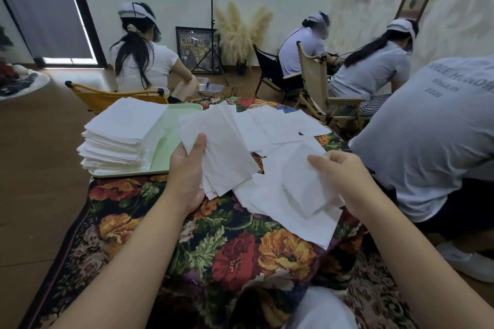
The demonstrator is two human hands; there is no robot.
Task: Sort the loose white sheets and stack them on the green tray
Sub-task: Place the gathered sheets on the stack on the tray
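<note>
Left hand (187,168) grips sheet bundle (219,147), long axis leaning up-left. Right hand (344,176) pinches single sheet (304,184). Stack (120,133) hogs green tray (165,147) left side, right strip bare.

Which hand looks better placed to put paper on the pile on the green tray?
Probably the left hand: it grips a gathered bunch of sheets beside the green tray and its stack. The right hand pinches a single sheet, farther away.
</note>
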